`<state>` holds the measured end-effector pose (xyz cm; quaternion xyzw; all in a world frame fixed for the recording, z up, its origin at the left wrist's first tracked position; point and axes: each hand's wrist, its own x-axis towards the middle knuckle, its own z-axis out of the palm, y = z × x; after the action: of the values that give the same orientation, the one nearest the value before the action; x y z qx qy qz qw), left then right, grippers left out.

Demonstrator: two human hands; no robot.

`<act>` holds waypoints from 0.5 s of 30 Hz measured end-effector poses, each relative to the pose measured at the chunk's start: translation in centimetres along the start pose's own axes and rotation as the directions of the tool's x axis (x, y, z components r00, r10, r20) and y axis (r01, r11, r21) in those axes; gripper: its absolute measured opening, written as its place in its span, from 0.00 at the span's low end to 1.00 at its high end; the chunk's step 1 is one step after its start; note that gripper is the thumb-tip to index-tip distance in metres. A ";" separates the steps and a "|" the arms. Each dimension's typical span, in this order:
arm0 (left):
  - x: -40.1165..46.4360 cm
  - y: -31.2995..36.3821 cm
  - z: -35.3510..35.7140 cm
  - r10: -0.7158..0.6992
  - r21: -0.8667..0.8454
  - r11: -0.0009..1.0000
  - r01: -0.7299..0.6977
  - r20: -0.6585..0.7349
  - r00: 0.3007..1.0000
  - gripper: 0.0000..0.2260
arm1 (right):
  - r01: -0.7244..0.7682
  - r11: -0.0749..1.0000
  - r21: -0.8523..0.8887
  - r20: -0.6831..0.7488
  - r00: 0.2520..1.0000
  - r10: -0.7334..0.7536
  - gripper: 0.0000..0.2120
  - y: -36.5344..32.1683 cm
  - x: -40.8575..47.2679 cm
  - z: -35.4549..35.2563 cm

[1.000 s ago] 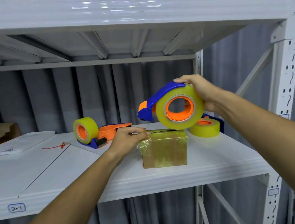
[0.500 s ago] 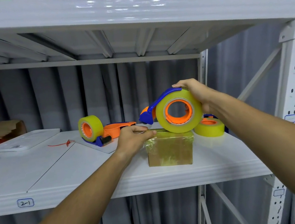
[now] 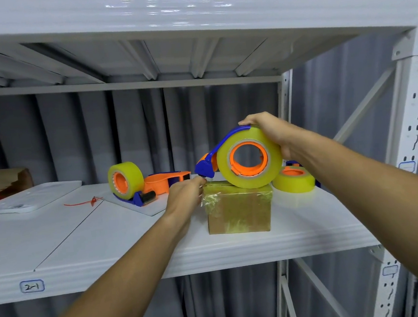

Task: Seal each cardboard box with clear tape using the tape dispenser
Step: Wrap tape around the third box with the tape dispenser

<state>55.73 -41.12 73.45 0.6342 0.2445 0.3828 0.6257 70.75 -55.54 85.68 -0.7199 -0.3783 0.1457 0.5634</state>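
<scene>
Atop the cardboard box [image 3: 238, 211], right hand [image 3: 269, 131] grips tape dispenser [image 3: 243, 162]; left hand [image 3: 184, 197] pinches tape.

A red zip tie [image 3: 82, 202] lies on the white shelf [image 3: 59, 240] near a flat white tray [image 3: 31, 197].

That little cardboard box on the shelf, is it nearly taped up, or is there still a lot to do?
Mostly done, by the look of it: the cardboard box already shows shiny clear tape over its front and corners. In hand now: the right hand holds the tape dispenser on the box top, while the left hand pinches at the top left edge. Left: cutting the strip free. No other boxes show clearly.
</scene>
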 end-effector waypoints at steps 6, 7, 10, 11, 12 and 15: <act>0.0 -0.6 1.3 -0.003 -0.040 0.999 0.001 -0.054 0.999 0.07 | -0.001 1.000 0.010 -0.014 1.000 0.001 0.15 0.1 0.1 0.0; 0.0 -0.6 1.4 0.003 -0.049 0.999 -0.006 -0.062 0.998 0.06 | -0.002 1.000 0.013 -0.012 1.000 0.003 0.15 0.1 0.1 0.0; 0.2 -0.8 1.5 0.000 -0.059 0.998 -0.005 -0.089 0.996 0.09 | -0.008 1.000 0.006 -0.017 1.000 0.008 0.16 0.1 0.1 -0.1; 0.3 -0.9 1.6 -0.004 -0.055 0.998 -0.001 -0.104 0.995 0.07 | -0.010 1.000 0.003 -0.019 1.000 0.010 0.16 0.1 0.0 -0.1; 0.3 -0.9 1.6 -0.007 -0.053 0.999 0.002 -0.104 0.995 0.06 | -0.013 1.000 0.001 -0.021 1.000 0.013 0.16 0.1 0.0 -0.1; 0.4 -0.8 1.6 -0.013 -0.058 0.998 0.008 -0.079 0.997 0.10 | -0.016 1.000 -0.003 -0.027 1.000 0.016 0.17 0.0 0.0 -0.1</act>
<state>57.34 -41.68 72.87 0.5988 0.2613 0.4114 0.6355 70.78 -55.62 85.68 -0.7256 -0.3651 0.1400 0.5662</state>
